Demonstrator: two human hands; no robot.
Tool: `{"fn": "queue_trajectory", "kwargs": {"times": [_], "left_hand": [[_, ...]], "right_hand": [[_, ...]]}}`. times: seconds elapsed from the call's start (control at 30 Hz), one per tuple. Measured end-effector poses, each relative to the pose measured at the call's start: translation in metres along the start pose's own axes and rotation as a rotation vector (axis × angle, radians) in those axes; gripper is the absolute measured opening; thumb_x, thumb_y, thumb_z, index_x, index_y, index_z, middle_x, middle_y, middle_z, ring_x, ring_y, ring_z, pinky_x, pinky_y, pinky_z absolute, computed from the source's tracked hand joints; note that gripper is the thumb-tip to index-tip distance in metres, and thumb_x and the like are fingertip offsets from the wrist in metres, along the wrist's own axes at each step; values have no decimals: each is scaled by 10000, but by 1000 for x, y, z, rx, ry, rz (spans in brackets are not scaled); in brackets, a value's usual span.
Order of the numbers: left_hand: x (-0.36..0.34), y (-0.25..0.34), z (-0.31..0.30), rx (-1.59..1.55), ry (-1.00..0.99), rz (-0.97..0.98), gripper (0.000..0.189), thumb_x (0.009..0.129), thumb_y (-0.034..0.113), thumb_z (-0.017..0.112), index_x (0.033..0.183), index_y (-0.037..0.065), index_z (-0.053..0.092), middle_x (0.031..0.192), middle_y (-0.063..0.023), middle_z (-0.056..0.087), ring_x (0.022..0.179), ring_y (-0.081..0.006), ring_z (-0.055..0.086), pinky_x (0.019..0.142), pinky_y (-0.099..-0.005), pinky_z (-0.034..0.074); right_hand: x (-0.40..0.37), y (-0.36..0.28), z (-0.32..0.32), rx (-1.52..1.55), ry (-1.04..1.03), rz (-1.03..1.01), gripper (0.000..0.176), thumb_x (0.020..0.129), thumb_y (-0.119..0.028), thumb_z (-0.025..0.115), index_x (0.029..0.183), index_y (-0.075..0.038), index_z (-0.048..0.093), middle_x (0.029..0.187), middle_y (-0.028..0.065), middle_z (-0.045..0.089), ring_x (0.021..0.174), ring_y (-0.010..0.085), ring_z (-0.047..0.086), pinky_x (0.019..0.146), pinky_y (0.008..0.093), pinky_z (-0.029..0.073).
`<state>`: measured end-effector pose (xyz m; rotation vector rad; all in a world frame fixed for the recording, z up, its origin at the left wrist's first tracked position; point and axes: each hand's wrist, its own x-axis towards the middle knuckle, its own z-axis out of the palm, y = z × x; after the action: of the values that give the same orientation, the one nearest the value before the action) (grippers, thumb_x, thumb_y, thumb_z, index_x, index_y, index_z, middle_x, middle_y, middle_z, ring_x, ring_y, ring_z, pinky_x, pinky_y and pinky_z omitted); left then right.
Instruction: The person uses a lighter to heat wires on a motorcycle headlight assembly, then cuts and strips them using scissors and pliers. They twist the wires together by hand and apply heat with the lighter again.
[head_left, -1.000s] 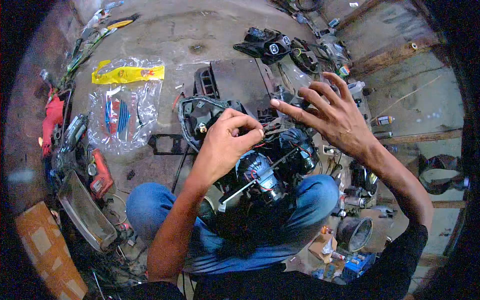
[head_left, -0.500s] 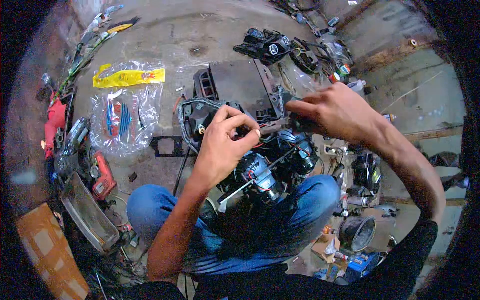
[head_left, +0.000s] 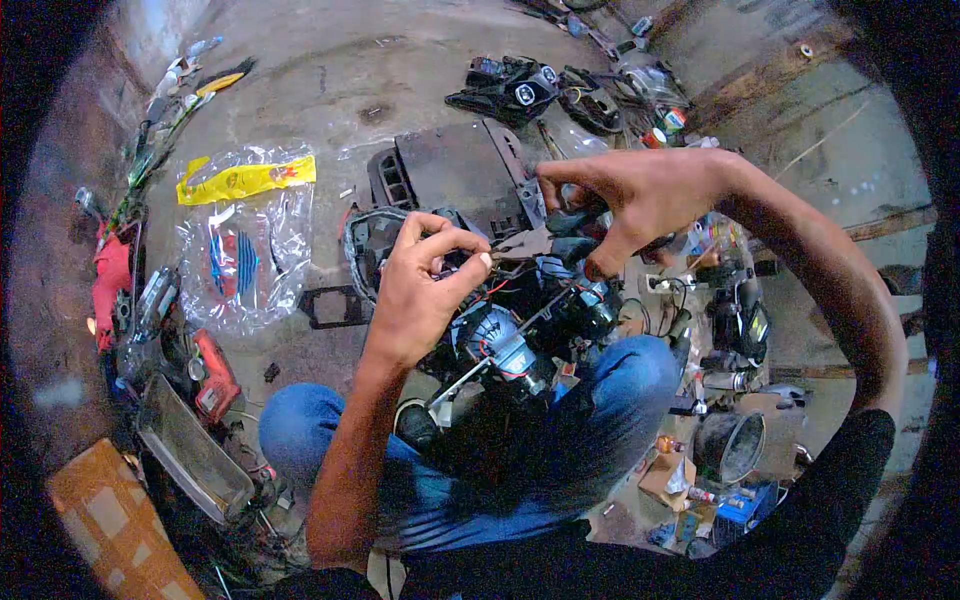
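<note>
In the middle of the view my left hand [head_left: 425,285] pinches a thin wire end between thumb and fingertips. My right hand [head_left: 635,205] is wrapped round the dark handles of pliers [head_left: 525,243], whose metal jaws point left at my left fingertips. Below the hands lie two round black lamp units; the nearer lamp unit [head_left: 500,340] has a blue-white label and red wires. A black housing [head_left: 365,245] is behind my left hand. Beyond the pliers lies a flat dark panel [head_left: 455,175]. What exactly the jaws touch is too small to tell.
A clear plastic bag [head_left: 245,260] with a yellow header lies at the left, near a red power tool [head_left: 213,375]. A headlight [head_left: 510,90] is at the back. A metal bowl-like part [head_left: 728,445], a cardboard box [head_left: 667,480] and a blue box [head_left: 745,505] are at the lower right.
My right hand has turned and its fingers have spread more round the pliers, whose jaws show more clearly. My left hand keeps its pinch. The whole view has shifted slightly.
</note>
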<state>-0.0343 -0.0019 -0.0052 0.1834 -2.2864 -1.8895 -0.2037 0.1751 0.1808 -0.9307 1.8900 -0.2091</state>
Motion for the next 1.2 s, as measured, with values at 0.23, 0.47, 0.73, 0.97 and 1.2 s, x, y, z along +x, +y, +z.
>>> {"fn": "queue_trajectory", "kwargs": {"times": [0.23, 0.47, 0.73, 0.97, 1.2], "left_hand": [[0, -5, 1, 42, 46, 21, 220, 919, 245, 831, 1090, 106, 831, 1064, -26, 541, 877, -141, 533, 791, -313, 480], [0, -4, 0, 83, 41, 76, 208, 948, 252, 817, 1086, 96, 804, 1099, -17, 490, 989, -148, 496, 874, -304, 439], [-2, -6, -1, 70, 47, 93, 209, 941, 257, 830, 1083, 106, 802, 1110, -16, 478, 998, -152, 502, 885, -298, 439], [-2, -6, 3, 61, 71, 104, 216, 932, 248, 829, 1090, 100, 817, 1097, -67, 545, 1029, -223, 630, 931, -377, 517], [0, -7, -3, -1, -4, 39, 201, 946, 242, 836, 1074, 90, 804, 1124, -14, 494, 996, -143, 512, 866, -282, 430]], "right_hand": [[-3, 10, -9, -443, 101, -159, 501, 951, -377, 807, 1230, 31, 728, 970, 185, 769, 868, 285, 740, 809, 453, 594], [-5, -14, -9, -197, -40, 100, 578, 1123, -564, 558, 1199, -23, 748, 891, 134, 798, 635, 205, 699, 591, 386, 569], [-4, 14, -4, 182, -95, 110, 682, 949, -582, 826, 1386, -107, 603, 772, -21, 616, 492, 101, 528, 413, 276, 389], [-9, 7, -3, 99, -67, 236, 703, 845, -241, 957, 1294, -100, 435, 857, 21, 674, 635, 85, 617, 456, 285, 483], [-8, 13, 2, -73, 56, -40, 484, 922, -349, 842, 1160, -9, 594, 819, 46, 687, 674, 159, 671, 566, 352, 539]]}}
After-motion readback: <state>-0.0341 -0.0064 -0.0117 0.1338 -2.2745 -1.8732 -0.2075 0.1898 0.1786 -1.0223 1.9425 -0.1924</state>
